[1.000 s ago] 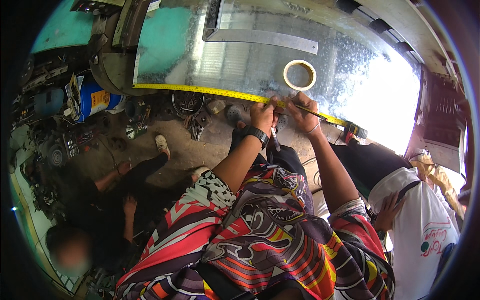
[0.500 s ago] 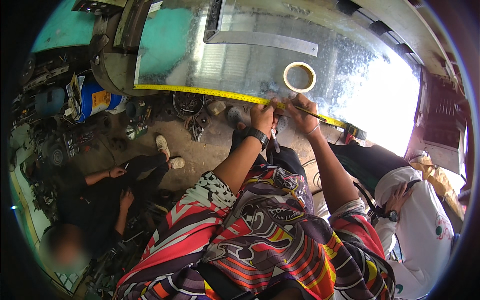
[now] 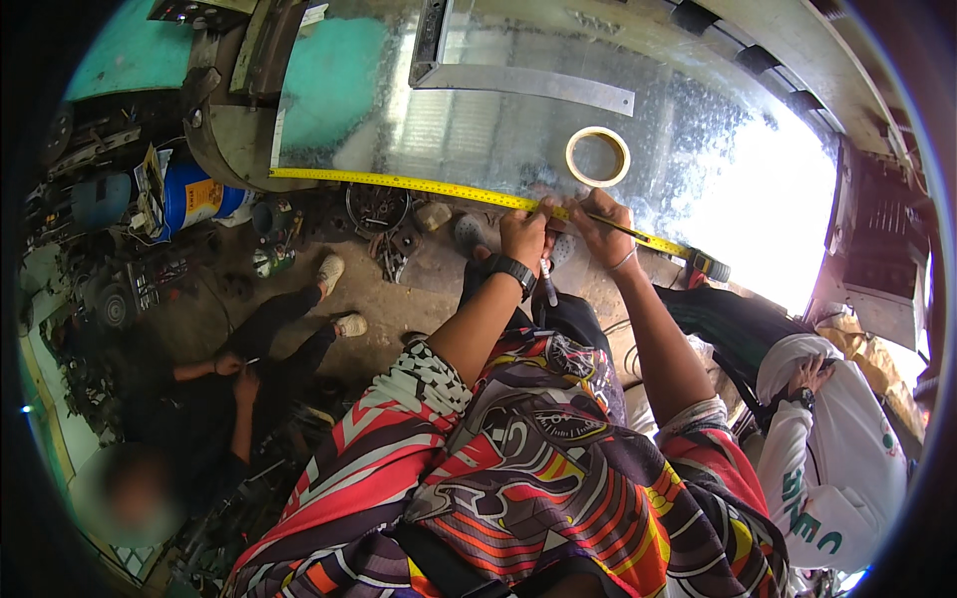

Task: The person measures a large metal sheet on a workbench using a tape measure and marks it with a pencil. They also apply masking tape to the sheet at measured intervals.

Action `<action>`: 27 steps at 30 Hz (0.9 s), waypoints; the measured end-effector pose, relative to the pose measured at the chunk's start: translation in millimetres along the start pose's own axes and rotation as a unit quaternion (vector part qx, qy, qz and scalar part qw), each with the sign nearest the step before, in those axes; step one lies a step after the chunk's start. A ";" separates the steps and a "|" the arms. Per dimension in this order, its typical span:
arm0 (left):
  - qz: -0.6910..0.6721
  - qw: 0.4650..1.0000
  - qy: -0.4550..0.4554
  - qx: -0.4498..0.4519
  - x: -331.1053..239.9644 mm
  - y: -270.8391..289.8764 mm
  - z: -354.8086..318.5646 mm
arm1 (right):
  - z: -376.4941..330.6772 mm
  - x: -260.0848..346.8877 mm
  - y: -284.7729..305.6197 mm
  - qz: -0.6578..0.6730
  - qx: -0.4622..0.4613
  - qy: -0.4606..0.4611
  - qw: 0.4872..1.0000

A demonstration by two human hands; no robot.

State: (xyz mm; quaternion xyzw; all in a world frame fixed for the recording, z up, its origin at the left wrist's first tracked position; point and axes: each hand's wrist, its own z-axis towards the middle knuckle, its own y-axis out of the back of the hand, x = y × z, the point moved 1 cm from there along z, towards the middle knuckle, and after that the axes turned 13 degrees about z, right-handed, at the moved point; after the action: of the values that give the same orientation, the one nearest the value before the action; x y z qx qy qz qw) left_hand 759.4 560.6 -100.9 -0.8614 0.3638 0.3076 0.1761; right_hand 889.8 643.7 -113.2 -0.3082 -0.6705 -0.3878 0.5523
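A yellow tape measure blade (image 3: 399, 183) lies along the near edge of a shiny metal sheet (image 3: 478, 130). Its case (image 3: 710, 266) is at the right end, just past the sheet's edge. My left hand (image 3: 525, 237) is closed on the blade and the sheet's edge, thumb on top. Right beside it, my right hand (image 3: 605, 237) is closed, fingertips down at the blade, around a slim dark stick like a pencil (image 3: 623, 228). A pale pen-like thing (image 3: 548, 283) shows below my left hand; I cannot tell whether it is held.
On the sheet lie a roll of tape (image 3: 597, 156) and a metal square (image 3: 538, 85). A seated person (image 3: 239, 389) is at the left, and a person in white (image 3: 832, 429) is close on my right. A blue drum (image 3: 187, 199) and scattered tools line the left floor.
My hands and the tape measure stay nearly in place. The seated person's hands have come together and their legs have shifted. The person in white has turned and moved an arm.
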 end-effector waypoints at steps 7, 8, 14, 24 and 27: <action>0.026 0.999 0.028 0.013 0.7 -1.7 1.2 | -2.4 -31.1 10.8 0.006 0.019 -0.033 0.999; 0.036 0.998 0.039 0.015 1.3 0.4 4.1 | -0.5 -17.4 11.3 0.076 -0.016 -0.069 0.995; 0.068 0.998 0.019 -0.003 0.8 8.9 7.6 | -20.7 81.7 73.0 -0.076 -0.147 -0.060 0.984; 0.064 0.983 0.084 0.151 11.3 22.4 35.8 | -73.8 82.9 135.0 -0.342 -0.025 -0.098 0.934; 0.062 0.983 0.092 0.147 12.3 20.3 34.9 | -82.2 61.8 133.4 -0.344 -0.055 -0.102 0.932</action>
State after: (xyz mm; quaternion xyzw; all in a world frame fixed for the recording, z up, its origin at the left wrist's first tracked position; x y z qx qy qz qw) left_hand 737.1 559.0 -136.8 -0.8266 0.4720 0.1807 0.2477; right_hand 1031.0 640.0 -21.4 -0.1266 -0.7659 -0.5566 0.2957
